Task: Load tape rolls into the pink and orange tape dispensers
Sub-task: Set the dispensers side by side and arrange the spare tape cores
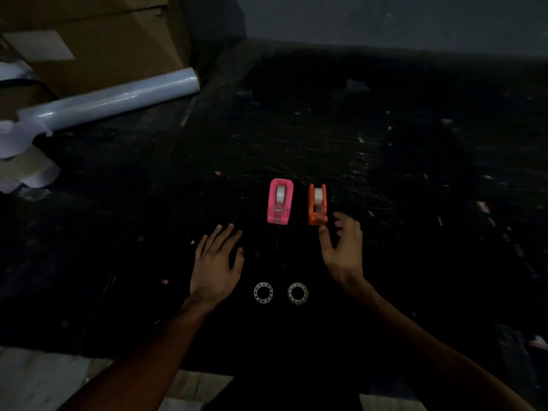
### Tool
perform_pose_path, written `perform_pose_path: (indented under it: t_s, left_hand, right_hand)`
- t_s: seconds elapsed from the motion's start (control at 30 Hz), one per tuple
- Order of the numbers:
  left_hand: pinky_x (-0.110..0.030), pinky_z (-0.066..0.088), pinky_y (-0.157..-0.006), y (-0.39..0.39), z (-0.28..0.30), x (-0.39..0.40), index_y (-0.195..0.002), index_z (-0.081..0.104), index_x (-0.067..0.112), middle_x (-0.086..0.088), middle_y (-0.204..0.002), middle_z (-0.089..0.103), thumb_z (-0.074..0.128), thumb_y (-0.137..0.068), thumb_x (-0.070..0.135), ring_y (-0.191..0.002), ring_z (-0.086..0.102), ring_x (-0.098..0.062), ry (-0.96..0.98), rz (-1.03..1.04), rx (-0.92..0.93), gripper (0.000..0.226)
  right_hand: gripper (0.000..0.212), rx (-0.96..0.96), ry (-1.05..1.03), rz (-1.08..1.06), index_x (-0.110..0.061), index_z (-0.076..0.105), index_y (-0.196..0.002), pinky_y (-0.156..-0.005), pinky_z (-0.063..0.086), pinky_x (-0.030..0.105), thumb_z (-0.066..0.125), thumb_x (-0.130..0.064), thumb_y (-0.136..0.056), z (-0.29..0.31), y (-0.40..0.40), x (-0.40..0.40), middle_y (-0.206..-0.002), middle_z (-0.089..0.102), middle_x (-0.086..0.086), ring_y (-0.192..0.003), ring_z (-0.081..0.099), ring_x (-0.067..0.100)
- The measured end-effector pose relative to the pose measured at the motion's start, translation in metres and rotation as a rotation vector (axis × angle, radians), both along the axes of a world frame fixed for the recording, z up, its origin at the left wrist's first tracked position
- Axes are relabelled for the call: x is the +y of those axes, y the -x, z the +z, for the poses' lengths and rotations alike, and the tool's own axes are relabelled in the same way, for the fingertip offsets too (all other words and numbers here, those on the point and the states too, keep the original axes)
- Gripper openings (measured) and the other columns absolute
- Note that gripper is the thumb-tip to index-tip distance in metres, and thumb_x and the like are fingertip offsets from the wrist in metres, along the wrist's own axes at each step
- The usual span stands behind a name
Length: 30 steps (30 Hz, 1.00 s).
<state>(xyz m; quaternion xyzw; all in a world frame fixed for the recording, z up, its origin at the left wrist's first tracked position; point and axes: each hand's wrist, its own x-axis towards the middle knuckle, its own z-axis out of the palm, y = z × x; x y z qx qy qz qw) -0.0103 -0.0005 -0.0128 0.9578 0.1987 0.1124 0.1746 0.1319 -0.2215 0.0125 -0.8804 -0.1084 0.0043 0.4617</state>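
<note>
On the scratched black table [326,129], the pink plastic tape dispenser [280,202] and orange plastic tape dispenser [317,204] each held a white roll. 2 empty ringed cores [263,292] lay nearer. The left hand [216,264] rested flat, fingers spread; the right hand [344,244] hovered, fingers apart, just beside the orange one.

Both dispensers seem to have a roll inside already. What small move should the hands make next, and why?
Probably draw the right hand back from the orange dispenser. It and the pink dispenser each show a white roll seated, both hands are open and empty, and only two empty rings lie near.
</note>
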Motion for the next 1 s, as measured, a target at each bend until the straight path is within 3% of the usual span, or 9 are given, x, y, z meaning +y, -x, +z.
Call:
perform_pose_path:
  t_s: [0.13, 0.23, 0.47, 0.63, 0.87, 1.0]
  left_hand:
    - [-0.045, 0.021, -0.118, 0.007, 0.0, -0.002, -0.124, 0.062, 0.018, -0.002, -0.134, 0.06, 0.037, -0.09, 0.04, -0.133, 0.043, -0.015, 0.172, -0.04, -0.107, 0.047]
    - [-0.04, 0.011, -0.119, 0.019, 0.004, -0.013, -0.122, 0.064, 0.021, 0.004, -0.13, 0.062, 0.042, -0.091, 0.039, -0.13, 0.04, -0.003, 0.289, -0.073, -0.131, 0.042]
    - [-0.045, 0.017, -0.119, 0.051, 0.003, -0.047, -0.13, 0.056, 0.027, 0.013, -0.134, 0.058, 0.046, -0.091, 0.048, -0.136, 0.036, -0.003, 0.175, -0.29, -0.104, 0.045]
    - [-0.041, 0.022, -0.115, 0.062, -0.003, -0.056, -0.131, 0.056, 0.027, 0.012, -0.133, 0.059, 0.051, -0.088, 0.051, -0.133, 0.042, -0.009, 0.065, -0.297, -0.12, 0.05]
    - [-0.039, 0.035, -0.105, 0.056, -0.004, -0.05, -0.121, 0.063, 0.029, 0.012, -0.122, 0.067, 0.054, -0.086, 0.043, -0.124, 0.052, -0.01, -0.016, -0.25, -0.156, 0.039]
    - [-0.043, 0.041, -0.102, 0.047, 0.01, -0.028, -0.12, 0.065, 0.03, 0.011, -0.122, 0.067, 0.053, -0.087, 0.042, -0.123, 0.054, -0.012, -0.002, -0.09, -0.168, 0.037]
  right_hand:
    - [0.037, -0.104, 0.106, 0.233, -0.022, 0.056, -0.122, -0.091, 0.047, 0.044, 0.053, -0.038, -0.089, -0.01, 0.027, -0.029, -0.111, 0.058, 0.001, -0.101, 0.053, 0.018]
    - [0.039, -0.193, 0.256, 0.417, -0.027, 0.059, -0.122, -0.087, 0.044, 0.038, 0.048, -0.045, -0.089, -0.011, 0.041, -0.042, -0.111, 0.061, -0.005, -0.1, 0.053, 0.016]
    - [0.049, -0.295, 0.352, 0.646, -0.029, 0.054, -0.131, -0.086, 0.034, 0.027, 0.054, -0.052, -0.088, -0.01, 0.064, -0.052, -0.119, 0.059, -0.004, -0.106, 0.052, 0.015]
    - [0.054, -0.354, 0.393, 0.716, -0.027, 0.051, -0.135, -0.087, 0.044, 0.037, 0.055, -0.052, -0.088, -0.01, 0.074, -0.053, -0.122, 0.059, -0.002, -0.106, 0.054, 0.018]
    - [0.036, -0.394, 0.396, 0.709, -0.026, 0.061, -0.121, -0.076, 0.047, 0.036, 0.059, -0.04, -0.088, -0.014, 0.07, -0.039, -0.116, 0.061, -0.002, -0.097, 0.057, 0.02]
    - [0.037, -0.366, 0.381, 0.687, -0.028, 0.06, -0.123, -0.077, 0.047, 0.034, 0.055, -0.04, -0.088, -0.001, 0.065, -0.011, -0.116, 0.059, -0.005, -0.097, 0.056, 0.018]
